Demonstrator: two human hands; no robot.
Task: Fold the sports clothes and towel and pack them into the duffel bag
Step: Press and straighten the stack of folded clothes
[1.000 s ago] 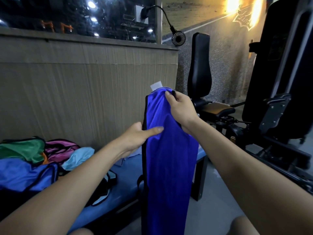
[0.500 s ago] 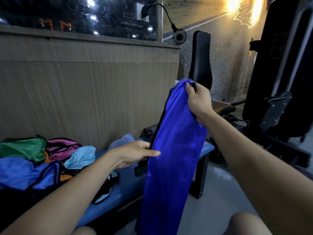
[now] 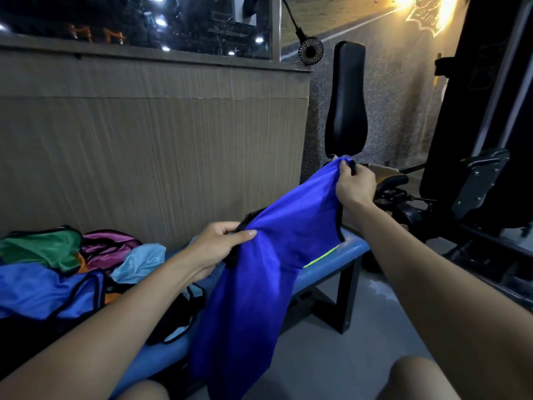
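Nearest, at 6 o'clock, two bare knees flank the hanging tail of the blue garment (image 3: 253,298), its lower edge dropping past the front rim of the blue bench (image 3: 326,269) toward bare grey floor (image 3: 331,362) at 5 o'clock. The left hand (image 3: 219,249) pinches the garment's black-trimmed edge at centre, thumb on top. The right hand (image 3: 356,186), higher at 2 o'clock, grips the upper corner, fingers curled round it, so the cloth slopes taut between them. At 9 o'clock a heap of clothes (image 3: 57,269) in green, pink, pale blue and blue lies on the bench against the wooden panel (image 3: 161,140). Beyond the bench's right end stands a black padded seat back (image 3: 347,99); a small clip fan (image 3: 310,51) hangs at 12 o'clock.
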